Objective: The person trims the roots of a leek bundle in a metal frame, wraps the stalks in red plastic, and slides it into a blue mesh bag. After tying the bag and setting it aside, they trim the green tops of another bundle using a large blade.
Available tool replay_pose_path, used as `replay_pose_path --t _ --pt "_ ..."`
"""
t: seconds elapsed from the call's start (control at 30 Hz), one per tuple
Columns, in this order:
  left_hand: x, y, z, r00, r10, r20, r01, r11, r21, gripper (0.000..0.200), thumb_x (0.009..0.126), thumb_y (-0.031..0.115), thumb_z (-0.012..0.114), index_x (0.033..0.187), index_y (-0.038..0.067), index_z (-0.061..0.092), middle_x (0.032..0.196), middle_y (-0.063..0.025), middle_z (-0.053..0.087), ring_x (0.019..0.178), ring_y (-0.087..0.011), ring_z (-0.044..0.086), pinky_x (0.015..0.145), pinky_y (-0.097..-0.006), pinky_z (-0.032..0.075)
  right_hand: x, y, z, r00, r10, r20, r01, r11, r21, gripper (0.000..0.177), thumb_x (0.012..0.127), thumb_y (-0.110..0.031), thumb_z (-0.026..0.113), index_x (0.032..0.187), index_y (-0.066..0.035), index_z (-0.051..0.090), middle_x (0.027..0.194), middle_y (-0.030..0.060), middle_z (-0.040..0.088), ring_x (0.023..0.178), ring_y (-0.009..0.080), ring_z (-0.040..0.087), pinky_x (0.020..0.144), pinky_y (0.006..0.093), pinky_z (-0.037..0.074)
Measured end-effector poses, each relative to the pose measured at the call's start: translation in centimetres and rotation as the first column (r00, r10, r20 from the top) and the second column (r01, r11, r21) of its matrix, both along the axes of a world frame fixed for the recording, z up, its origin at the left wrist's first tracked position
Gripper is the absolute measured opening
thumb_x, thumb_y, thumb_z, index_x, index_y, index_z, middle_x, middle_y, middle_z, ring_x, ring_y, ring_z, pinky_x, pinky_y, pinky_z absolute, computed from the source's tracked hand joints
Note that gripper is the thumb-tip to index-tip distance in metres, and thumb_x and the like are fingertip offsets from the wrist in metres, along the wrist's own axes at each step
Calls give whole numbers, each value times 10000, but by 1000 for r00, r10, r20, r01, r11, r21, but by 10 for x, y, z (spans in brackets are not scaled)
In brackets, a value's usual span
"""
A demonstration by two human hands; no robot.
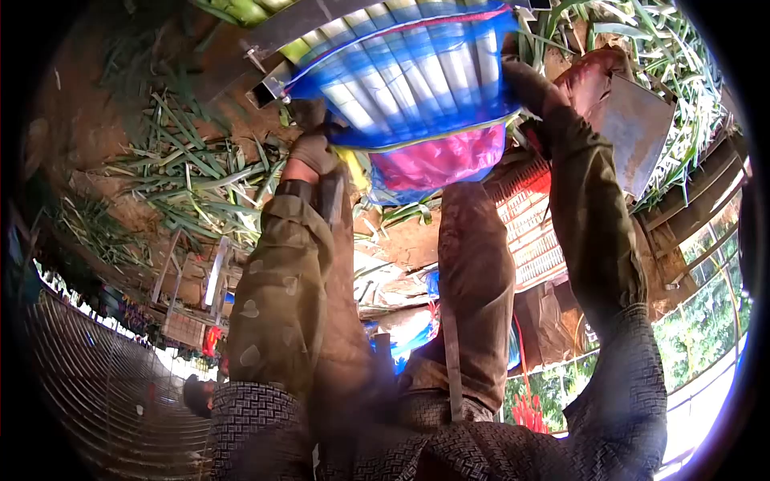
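Observation:
A see-through blue plastic bag (417, 76) packed with long white leek-like stalks lies across a metal frame (301, 24) at the top of the view. Its lower end carries a pink printed patch (445, 156). My left hand (314, 152) is closed at the bag's lower left corner, beside a yellow strip. At the bag's right edge, my right hand (536, 86) grips the plastic, its fingers partly hidden in shadow. Both sleeves are olive-brown up to the elbows.
Cut green leaves (192, 160) litter the brown ground on the left, and more leaves (682, 96) are heaped at right. A grey metal plate (634, 132) stands near my right forearm. A red slatted rack (525, 228) sits beyond my legs. Another person's head (197, 396) shows at lower left.

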State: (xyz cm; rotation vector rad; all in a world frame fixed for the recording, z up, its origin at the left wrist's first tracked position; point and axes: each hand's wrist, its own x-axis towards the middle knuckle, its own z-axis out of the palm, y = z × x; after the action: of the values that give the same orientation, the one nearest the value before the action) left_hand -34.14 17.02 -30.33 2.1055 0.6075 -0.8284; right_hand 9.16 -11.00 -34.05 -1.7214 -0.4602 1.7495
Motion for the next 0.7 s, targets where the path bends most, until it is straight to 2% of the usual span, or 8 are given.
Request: replay_pose_path --t 0.07,0.3,0.37,0.43,0.53,0.6,0.67,0.7 --pt "10 14 4 981 -58 -184 53 998 -28 443 786 326 680 1168 102 661 1144 -175 680 1088 -355 632 917 -401 507 6 8 11 942 282 181 -305 946 114 160 970 -213 574 981 -67 638 757 -54 545 674 61 515 611 248 450" --pt "-6 -27 -10 997 76 -25 -78 988 -131 403 825 233 680 1201 90 650 1206 -167 654 1197 -313 566 981 -373 468 -5 23 25 954 291 71 -272 941 -202 148 919 -107 577 1007 -23 661 848 15 632 757 112 574 694 289 497" --pt "-8 -24 -6 999 40 37 -32 981 -194 400 818 198 692 1196 72 651 1200 -168 653 1207 -295 561 990 -368 460 -7 20 16 500 677 540 -711 677 -190 165 922 -101 570 1024 -19 671 854 20 633 740 111 561 676 290 486" --pt "1 -16 -5 998 -5 65 18 979 -202 429 803 226 712 1197 72 644 1184 -166 659 1177 -298 576 971 -376 470 4 22 13 296 606 738 -813 565 -138 170 934 -105 565 1035 -19 671 854 17 630 728 109 557 662 286 483" --pt "28 -9 3 996 -70 56 78 984 -157 475 781 269 741 1200 71 635 1160 -162 668 1133 -302 600 942 -387 485 38 46 51 697 272 663 -576 764 291 164 964 -127 559 1043 -22 657 843 -4 620 718 106 561 646 276 491" --pt "51 -5 9 994 -84 63 90 990 -106 508 766 298 761 1201 71 628 1144 -159 675 1104 -305 615 923 -394 496 3 54 79 961 -142 238 103 980 168 160 960 -133 569 1033 -14 647 853 -4 617 719 107 571 647 269 497" --pt "62 9 29 996 -62 64 64 997 -37 543 751 326 781 1203 71 622 1128 -156 681 1075 -307 631 904 -402 506 -5 41 76 877 -443 -189 442 896 -47 200 939 -132 591 1060 20 639 887 11 629 752 101 600 661 259 508" --pt "64 17 43 997 -55 60 55 998 -2 560 744 340 790 1203 71 619 1120 -155 684 1060 -309 638 894 -405 511 4 20 46 979 -205 20 198 964 176 228 939 -155 588 1076 19 643 883 13 642 756 104 617 671 260 516"
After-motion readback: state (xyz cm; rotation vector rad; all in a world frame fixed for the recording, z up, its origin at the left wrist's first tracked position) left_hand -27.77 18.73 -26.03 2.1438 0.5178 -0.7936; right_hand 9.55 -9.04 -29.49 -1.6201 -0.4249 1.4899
